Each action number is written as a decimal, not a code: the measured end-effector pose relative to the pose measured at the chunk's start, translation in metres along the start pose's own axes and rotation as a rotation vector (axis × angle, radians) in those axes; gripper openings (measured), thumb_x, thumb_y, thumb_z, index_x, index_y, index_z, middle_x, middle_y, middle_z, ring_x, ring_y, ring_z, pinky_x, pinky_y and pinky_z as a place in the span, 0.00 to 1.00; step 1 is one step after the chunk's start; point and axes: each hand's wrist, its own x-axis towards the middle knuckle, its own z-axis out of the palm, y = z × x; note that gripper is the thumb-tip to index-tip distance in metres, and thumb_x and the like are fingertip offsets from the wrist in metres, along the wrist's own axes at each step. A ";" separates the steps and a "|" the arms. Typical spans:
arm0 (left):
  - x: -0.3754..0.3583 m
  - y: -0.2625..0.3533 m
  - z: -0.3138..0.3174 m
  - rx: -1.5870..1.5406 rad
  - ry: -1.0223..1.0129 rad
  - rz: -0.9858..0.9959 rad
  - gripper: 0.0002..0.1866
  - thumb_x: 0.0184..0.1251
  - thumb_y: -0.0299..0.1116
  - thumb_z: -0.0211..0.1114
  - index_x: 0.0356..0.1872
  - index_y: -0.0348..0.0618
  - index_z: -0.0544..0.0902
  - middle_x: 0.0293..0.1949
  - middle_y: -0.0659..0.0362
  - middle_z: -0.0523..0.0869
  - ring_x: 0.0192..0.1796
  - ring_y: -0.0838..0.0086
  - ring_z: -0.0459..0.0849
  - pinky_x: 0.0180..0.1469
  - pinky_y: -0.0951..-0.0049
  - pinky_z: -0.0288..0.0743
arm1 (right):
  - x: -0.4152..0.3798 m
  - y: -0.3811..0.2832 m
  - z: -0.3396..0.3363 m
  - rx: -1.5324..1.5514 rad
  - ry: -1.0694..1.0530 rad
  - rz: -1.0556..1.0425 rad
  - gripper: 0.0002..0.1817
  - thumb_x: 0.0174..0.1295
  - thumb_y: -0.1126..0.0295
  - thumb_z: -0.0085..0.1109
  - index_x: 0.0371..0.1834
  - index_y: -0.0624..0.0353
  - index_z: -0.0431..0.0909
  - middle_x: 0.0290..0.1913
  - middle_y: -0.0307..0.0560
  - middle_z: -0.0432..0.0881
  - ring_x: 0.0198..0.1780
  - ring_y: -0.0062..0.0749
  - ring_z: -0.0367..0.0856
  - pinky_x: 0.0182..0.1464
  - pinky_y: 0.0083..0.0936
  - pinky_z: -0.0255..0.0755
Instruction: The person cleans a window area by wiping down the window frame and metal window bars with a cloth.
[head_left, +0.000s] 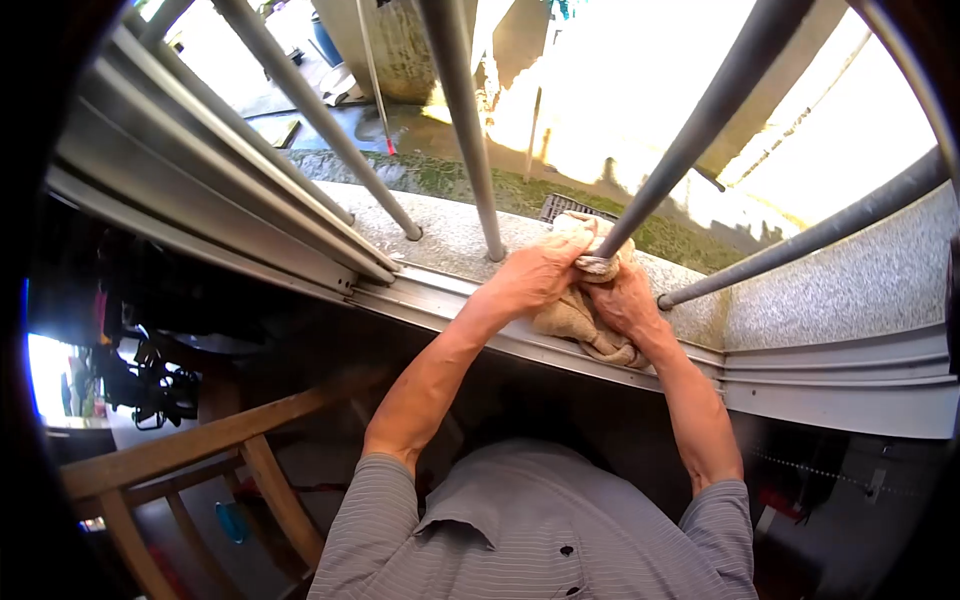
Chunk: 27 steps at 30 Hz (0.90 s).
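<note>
A beige cloth [572, 318] is wrapped round the lower part of a grey metal window bar [690, 125]. My left hand [537, 270] grips the cloth on the left side of this bar. On its right side, my right hand [625, 300] is closed on the same cloth. Loose folds hang down over the metal window track [440, 300]. The cloth and the bar hide some of my fingertips. Beneath the bars lies a speckled stone sill [375, 215].
Other upright bars [465, 130] stand to the left, and a slanted bar [810, 240] is at the right. A sliding window frame [220, 170] is on the left. Below it stands a wooden chair [200, 440]. Outside are mossy ground and a thin pole [375, 80].
</note>
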 end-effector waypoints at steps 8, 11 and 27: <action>-0.009 0.025 0.024 0.219 0.055 -0.129 0.14 0.68 0.26 0.54 0.53 0.34 0.72 0.44 0.42 0.82 0.47 0.47 0.83 0.52 0.53 0.78 | -0.002 -0.010 0.000 -0.424 -0.047 -0.040 0.12 0.67 0.63 0.55 0.46 0.57 0.84 0.34 0.58 0.87 0.38 0.51 0.88 0.41 0.44 0.80; -0.013 0.029 0.034 0.330 0.078 -0.157 0.14 0.64 0.24 0.58 0.50 0.33 0.72 0.41 0.43 0.82 0.45 0.49 0.84 0.50 0.54 0.77 | -0.003 0.001 0.005 -0.509 0.068 -0.204 0.10 0.66 0.66 0.52 0.43 0.56 0.82 0.31 0.53 0.87 0.30 0.48 0.87 0.33 0.45 0.79; -0.101 0.111 0.019 0.130 0.796 0.199 0.25 0.59 0.27 0.76 0.54 0.34 0.74 0.56 0.40 0.79 0.54 0.55 0.83 0.48 0.62 0.79 | -0.080 -0.075 -0.053 0.437 0.439 -0.399 0.23 0.57 0.69 0.71 0.53 0.69 0.78 0.56 0.57 0.78 0.55 0.44 0.81 0.56 0.37 0.76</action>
